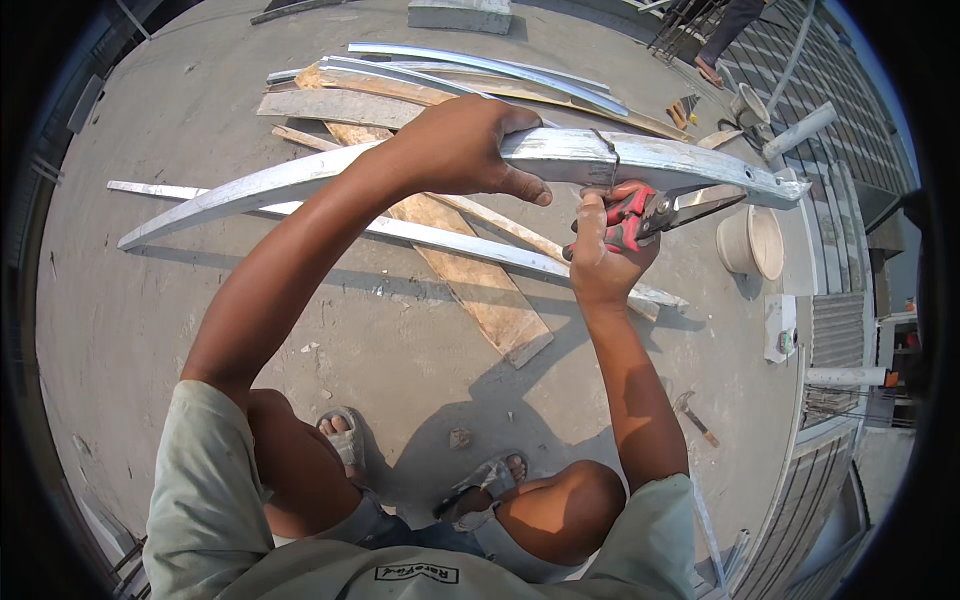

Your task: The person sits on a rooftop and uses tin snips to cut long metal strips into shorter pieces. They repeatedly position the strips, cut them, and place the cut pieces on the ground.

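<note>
Fingers of left hand (455,150) clamped over pale metal beam (690,163), tips hidden behind it; fingers of right hand (610,262) closed on red-handled snips (654,215), just below beam; dark wire (614,157) looped around beam, right of beam's middle; wooden boards (500,318) and metal strip (450,240) on concrete floor (150,320), under and beyond beam; pale bucket (732,243) below beam's right end; hammer (699,420) on floor, well to near side of beam; grey block (460,14) far beyond beam.

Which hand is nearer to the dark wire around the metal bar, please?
Right. The right hand is just below the wire, holding red-handled snips; the left hand grips the bar to the wire's left.
</note>
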The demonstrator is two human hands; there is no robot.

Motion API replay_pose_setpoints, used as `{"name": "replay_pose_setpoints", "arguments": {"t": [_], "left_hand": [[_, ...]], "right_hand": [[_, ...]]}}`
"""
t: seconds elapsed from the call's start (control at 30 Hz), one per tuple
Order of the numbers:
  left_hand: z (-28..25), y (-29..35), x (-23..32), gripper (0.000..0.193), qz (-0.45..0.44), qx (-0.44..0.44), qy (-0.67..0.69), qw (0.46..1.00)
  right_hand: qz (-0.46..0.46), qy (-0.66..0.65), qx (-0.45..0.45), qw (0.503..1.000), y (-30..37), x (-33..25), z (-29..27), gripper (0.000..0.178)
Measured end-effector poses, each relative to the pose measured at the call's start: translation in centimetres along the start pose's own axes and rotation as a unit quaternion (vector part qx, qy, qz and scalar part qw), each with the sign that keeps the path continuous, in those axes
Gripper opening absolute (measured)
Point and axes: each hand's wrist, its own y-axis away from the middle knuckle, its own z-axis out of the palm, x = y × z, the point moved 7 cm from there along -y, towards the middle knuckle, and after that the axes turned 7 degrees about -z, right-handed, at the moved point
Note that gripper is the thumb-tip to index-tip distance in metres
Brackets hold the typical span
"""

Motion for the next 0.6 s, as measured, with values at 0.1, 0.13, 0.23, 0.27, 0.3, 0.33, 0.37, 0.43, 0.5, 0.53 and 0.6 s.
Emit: {"name": "replay_pose_setpoints", "arguments": {"t": [0.1,0.13,0.23,0.27,0.3,0.33,0.37,0.43,0.5,0.53,0.6], "left_hand": [[2.4,0.2,-0.4,0.075,-0.045,0.022,-0.058,0.997],[3.7,-0.3,-0.9,0.066,-0.058,0.009,-0.091,0.994],[7.1,-0.2,-1.6,0.053,0.019,0.082,-0.143,0.986],[8.2,0.0,-2.0,0.048,0.041,0.111,-0.165,0.979],[8.9,0.1,-2.5,0.047,0.072,0.136,-0.207,0.966],[9.2,-0.2,-3.3,0.047,0.083,0.156,-0.219,0.96],[9.3,0.0,-4.2,0.048,0.077,0.171,-0.237,0.953],[8.4,1.2,-4.7,0.037,0.115,0.223,-0.241,0.937],[7.6,2.1,-5.0,0.024,0.117,0.229,-0.254,0.933],[7.7,2.5,-5.1,0.021,0.107,0.211,-0.268,0.934],[7.6,3.4,-5.3,0.025,0.123,0.218,-0.255,0.934]], "right_hand": [[0.11,-0.139,-0.023,0.984,0.6,0.8,-1.2,0.021],[0.161,-0.189,-0.033,0.968,0.8,1.2,-1.8,0.021],[0.266,-0.221,-0.039,0.937,2.4,2.5,-3.6,0.024],[0.28,-0.193,-0.044,0.94,3.1,2.9,-4.1,0.027],[0.285,-0.177,-0.047,0.941,3.5,3.3,-4.4,0.027],[0.288,-0.174,-0.063,0.94,4.0,3.5,-4.4,0.028],[0.296,-0.181,-0.092,0.933,4.8,3.5,-3.8,0.028],[0.288,-0.222,-0.123,0.923,5.3,3.0,-2.4,0.029],[0.252,-0.217,-0.17,0.928,5.6,1.9,-1.0,0.028],[0.236,-0.192,-0.186,0.934,5.9,1.6,-0.5,0.027],[0.227,-0.161,-0.191,0.941,6.6,1.6,0.0,0.025]]}}
